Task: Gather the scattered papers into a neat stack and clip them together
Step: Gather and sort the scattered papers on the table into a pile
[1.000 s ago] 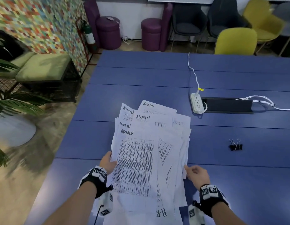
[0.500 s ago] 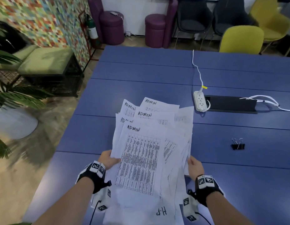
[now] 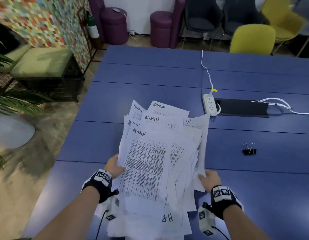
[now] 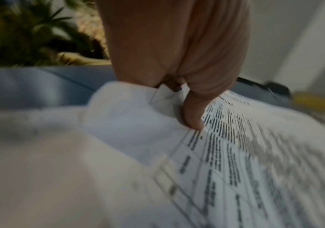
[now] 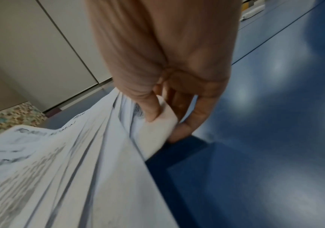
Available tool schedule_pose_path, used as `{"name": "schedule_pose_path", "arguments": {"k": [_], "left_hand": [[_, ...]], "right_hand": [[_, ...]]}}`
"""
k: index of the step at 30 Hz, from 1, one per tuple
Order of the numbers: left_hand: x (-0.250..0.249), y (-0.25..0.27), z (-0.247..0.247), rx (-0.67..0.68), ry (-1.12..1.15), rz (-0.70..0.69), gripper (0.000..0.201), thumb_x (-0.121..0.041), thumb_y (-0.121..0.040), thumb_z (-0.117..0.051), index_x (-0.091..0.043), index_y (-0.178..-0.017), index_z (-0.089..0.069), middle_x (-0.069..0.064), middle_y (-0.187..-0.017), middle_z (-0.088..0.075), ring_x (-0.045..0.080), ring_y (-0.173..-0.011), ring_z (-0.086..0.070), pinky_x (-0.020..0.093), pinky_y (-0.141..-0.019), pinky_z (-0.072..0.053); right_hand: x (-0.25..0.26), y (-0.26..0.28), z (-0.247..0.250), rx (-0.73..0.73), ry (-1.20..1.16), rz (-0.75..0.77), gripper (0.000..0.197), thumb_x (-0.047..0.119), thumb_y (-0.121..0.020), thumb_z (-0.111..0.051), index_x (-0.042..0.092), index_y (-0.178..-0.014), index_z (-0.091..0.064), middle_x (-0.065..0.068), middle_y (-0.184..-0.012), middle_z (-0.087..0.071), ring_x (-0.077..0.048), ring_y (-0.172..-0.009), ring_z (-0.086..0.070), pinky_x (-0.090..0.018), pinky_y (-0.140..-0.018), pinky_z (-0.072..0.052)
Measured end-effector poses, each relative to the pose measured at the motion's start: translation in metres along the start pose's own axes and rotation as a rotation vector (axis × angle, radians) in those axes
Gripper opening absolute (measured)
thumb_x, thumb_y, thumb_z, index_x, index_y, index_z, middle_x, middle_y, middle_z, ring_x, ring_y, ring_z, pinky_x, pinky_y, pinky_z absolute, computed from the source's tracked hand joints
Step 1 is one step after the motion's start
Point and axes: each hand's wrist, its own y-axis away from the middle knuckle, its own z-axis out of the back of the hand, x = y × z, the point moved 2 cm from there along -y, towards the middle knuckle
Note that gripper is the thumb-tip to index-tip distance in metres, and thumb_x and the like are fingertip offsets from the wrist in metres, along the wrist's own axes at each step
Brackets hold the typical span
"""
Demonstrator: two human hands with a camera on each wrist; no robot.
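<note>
A loose, fanned pile of white printed papers (image 3: 150, 161), several headed ADMIN and one marked H-R, is held above the blue table (image 3: 150, 80). My left hand (image 3: 114, 166) grips the pile's left edge, thumb on top (image 4: 191, 111). My right hand (image 3: 208, 179) pinches the right edge, thumb over the sheets and fingers beneath (image 5: 155, 111). The sheets (image 5: 69, 169) are uneven and splayed, not squared. A black binder clip (image 3: 249, 150) with silver handles lies on the table to the right of the pile, apart from both hands.
A white power strip (image 3: 209, 106) with its cord lies beyond the papers, beside a black cable slot (image 3: 242, 108) and white cables (image 3: 278, 105). Yellow and dark chairs (image 3: 252, 38) stand at the far edge. A green bench (image 3: 41, 61) and plant (image 3: 11, 101) are on the left.
Both hands have drawn closer together on the pile's sides, and the right hand now pinches the right edge. The papers have lifted and bunched a little, the right sheets curling up.
</note>
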Motion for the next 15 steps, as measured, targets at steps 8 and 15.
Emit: {"name": "schedule_pose_path", "arguments": {"k": [8,15], "left_hand": [[-0.010,0.000,0.019,-0.121,0.403,0.056,0.047,0.016,-0.085,-0.052,-0.012,-0.122,-0.053,0.012,-0.106,-0.060,0.017,-0.078,-0.059,0.026,-0.062,-0.048],[0.016,-0.019,0.044,-0.125,0.393,0.197,0.040,0.009,-0.085,-0.058,-0.001,-0.123,-0.054,0.015,-0.118,-0.062,0.031,-0.104,-0.059,0.041,-0.095,-0.046]], "right_hand": [[-0.001,0.007,0.006,-0.003,-0.003,-0.029,0.033,0.005,-0.079,-0.054,0.017,-0.104,-0.071,-0.006,-0.085,-0.069,-0.029,-0.086,-0.065,-0.032,-0.068,-0.058],[0.003,0.009,0.009,0.111,0.140,-0.013,0.035,0.008,-0.078,-0.054,0.025,-0.107,-0.063,-0.005,-0.100,-0.064,-0.029,-0.100,-0.060,-0.027,-0.079,-0.047]]}}
